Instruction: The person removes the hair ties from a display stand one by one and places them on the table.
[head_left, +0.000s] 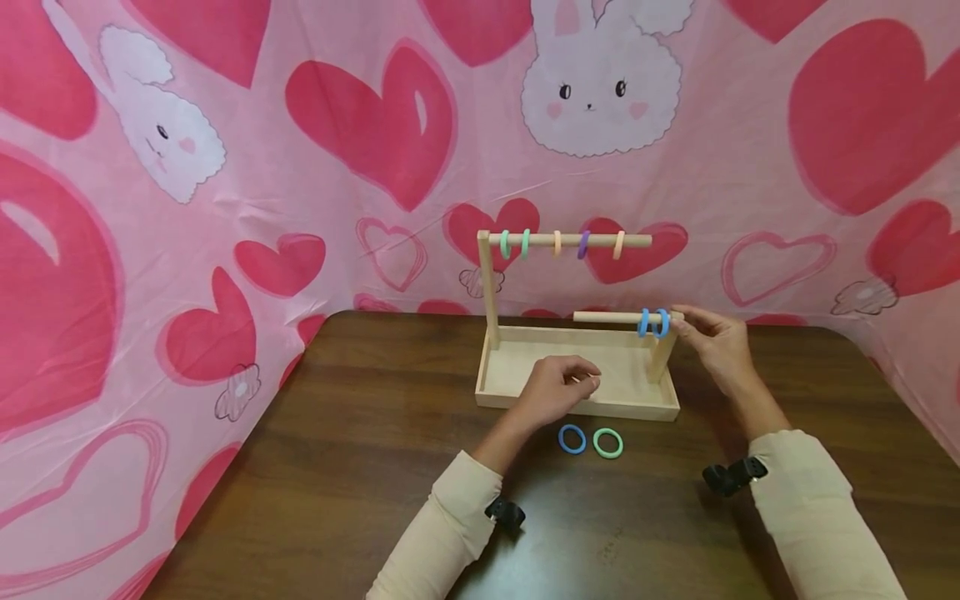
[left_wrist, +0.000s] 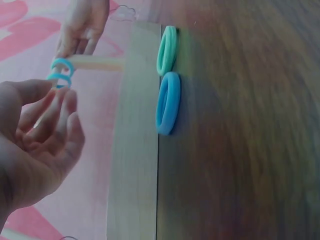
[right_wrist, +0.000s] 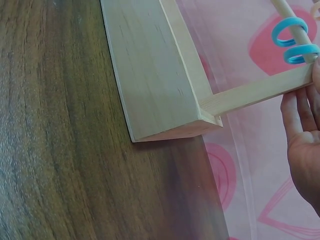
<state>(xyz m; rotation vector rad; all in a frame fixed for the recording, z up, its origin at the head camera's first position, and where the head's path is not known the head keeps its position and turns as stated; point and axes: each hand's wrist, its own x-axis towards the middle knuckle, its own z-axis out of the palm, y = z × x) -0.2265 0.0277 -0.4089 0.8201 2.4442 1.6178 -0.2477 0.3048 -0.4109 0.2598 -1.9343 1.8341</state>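
Note:
A wooden rack with a tray base (head_left: 577, 408) carries two rods on posts. My right hand (head_left: 716, 346) holds the top of the short right post (right_wrist: 260, 94), thumb and fingers on either side of it. Beside that hand, two blue rings (head_left: 652, 322) hang on the lower rod (head_left: 603, 317). In front of the tray hovers my left hand (head_left: 555, 390), its fingers loosely bent with nothing visible between them. Near its wrist, a blue ring (head_left: 572, 439) and a green ring (head_left: 607, 443) lie flat on the table.
Several green, peach and purple rings hang on the upper rod (head_left: 540, 239), which extends from the tall left post (head_left: 488, 292). Behind the brown table (head_left: 360, 467) hangs a pink cloth (head_left: 315, 167) with hearts and rabbits.

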